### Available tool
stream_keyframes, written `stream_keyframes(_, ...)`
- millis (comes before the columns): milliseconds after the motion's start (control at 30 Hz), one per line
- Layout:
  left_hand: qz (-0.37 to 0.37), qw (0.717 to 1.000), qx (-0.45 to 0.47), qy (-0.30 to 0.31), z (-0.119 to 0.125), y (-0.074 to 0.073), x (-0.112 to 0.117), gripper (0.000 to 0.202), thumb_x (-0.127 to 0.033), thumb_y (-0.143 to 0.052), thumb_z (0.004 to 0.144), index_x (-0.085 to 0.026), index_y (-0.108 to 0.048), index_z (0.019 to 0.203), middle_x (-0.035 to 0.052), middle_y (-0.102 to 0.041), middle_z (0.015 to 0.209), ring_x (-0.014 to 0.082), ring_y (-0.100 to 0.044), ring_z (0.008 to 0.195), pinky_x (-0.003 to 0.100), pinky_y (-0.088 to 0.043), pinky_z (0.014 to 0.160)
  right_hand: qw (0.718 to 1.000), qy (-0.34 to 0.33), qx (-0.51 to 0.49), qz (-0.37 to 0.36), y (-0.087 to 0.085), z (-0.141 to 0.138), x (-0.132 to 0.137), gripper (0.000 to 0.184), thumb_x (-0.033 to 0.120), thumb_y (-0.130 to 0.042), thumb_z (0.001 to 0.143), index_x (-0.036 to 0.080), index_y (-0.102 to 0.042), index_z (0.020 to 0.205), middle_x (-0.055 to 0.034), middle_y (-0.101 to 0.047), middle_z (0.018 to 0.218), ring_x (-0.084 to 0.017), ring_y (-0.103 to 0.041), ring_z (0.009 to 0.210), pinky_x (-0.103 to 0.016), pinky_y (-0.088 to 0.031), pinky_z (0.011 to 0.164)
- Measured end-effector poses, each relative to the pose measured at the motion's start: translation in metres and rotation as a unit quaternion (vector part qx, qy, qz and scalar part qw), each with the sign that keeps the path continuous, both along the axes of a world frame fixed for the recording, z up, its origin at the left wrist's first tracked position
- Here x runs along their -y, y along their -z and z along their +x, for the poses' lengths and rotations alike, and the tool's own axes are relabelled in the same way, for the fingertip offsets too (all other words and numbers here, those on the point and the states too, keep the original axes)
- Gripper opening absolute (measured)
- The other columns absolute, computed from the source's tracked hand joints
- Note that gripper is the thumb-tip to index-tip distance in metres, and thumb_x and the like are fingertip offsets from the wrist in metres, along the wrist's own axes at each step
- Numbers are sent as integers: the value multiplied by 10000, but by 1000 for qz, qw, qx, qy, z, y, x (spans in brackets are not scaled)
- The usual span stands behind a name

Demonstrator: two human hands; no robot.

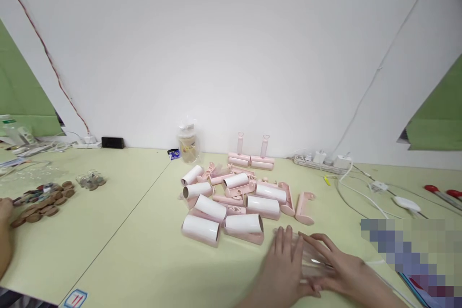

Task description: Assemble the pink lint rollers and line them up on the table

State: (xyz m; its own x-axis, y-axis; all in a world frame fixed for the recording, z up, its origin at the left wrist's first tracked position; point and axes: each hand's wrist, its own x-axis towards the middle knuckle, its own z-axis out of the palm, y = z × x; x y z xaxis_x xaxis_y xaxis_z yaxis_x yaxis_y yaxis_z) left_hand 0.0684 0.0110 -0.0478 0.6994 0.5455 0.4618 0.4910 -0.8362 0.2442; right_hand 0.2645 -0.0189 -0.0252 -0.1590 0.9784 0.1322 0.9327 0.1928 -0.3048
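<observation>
My left hand lies flat on the pale green table with its fingers stretched out, resting on a clear plastic wrapper or sleeve. My right hand lies beside it with fingers extended over the same clear plastic. Just beyond both hands sits a heap of pink lint rollers with white paper rolls. Two pink rollers stand upright on their bases behind the heap.
A clear bagged jar stands at the wall. A power strip with plugs and white cables lie at right, red-handled tools farther right. Brown round pieces lie at left, by another person's hand.
</observation>
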Motion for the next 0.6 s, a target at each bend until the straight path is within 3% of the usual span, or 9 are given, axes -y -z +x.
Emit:
stream_keyframes(133, 32, 999, -38, -19, -3, 0, -10, 480, -332, -302, 918, -70, -322, 1321, 147, -390, 1371, 279, -327, 1275, 391, -333, 1028, 996, -30, -21, 84, 25, -1, -17, 488, 417, -575, 745, 295, -483, 1209, -57, -576, 1063, -147, -659, 549, -226, -493, 409)
stream_keyframes(233, 29, 998, -48, -40, -6, -1, -13, 463, -217, -304, 897, -29, -322, 1319, 155, -432, 1340, 271, -387, 1236, 385, -378, 1003, 995, -42, 3, 91, 21, -12, -29, 392, 379, -528, 785, 298, -486, 1166, -68, -540, 1101, -124, -633, 496, -240, -485, 403)
stream_keyframes(367, -3, 995, -46, -86, 2, 13, -14, 526, -211, -400, 827, -17, -346, 1312, 168, -443, 1332, 312, -442, 1191, 409, -470, 919, 990, -82, -15, 112, -11, -22, -36, 339, 308, -574, 717, 275, -515, 1049, -63, -559, 1060, -168, -657, 642, -253, -501, 487)
stream_keyframes(433, 6, 994, -34, -107, 8, 24, -14, 600, -251, -476, 769, 0, -362, 1302, 193, -445, 1322, 340, -454, 1177, 411, -502, 879, 985, -111, -51, 120, -34, -28, -43, 245, 291, -503, 762, 262, -536, 1003, -59, -581, 989, -177, -643, 709, -259, -497, 563)
stream_keyframes(500, 49, 992, -9, -118, 14, 34, -15, 628, -271, -518, 727, 15, -399, 1273, 213, -481, 1284, 339, -486, 1147, 394, -526, 843, 984, -115, -72, 116, -59, -41, -59, 225, 284, -379, 837, 238, -565, 957, -59, -603, 890, -174, -621, 704, -265, -474, 586)
stream_keyframes(533, 79, 989, 8, -122, 16, 38, -15, 609, -272, -525, 722, -1, -424, 1258, 209, -501, 1267, 326, -504, 1132, 381, -535, 827, 987, -86, -66, 114, -70, -52, -70, 249, 292, -347, 856, 224, -580, 909, -55, -612, 818, -175, -613, 678, -269, -460, 578)
stream_keyframes(600, 151, 980, 46, -118, 20, 46, -19, 524, -280, -530, 738, -94, -481, 1225, 158, -521, 1265, 295, -527, 1113, 360, -541, 809, 995, -51, -36, 81, -85, -80, -96, 252, 263, -358, 858, 212, -604, 890, -59, -629, 867, -193, -612, 813, -298, -450, 702)
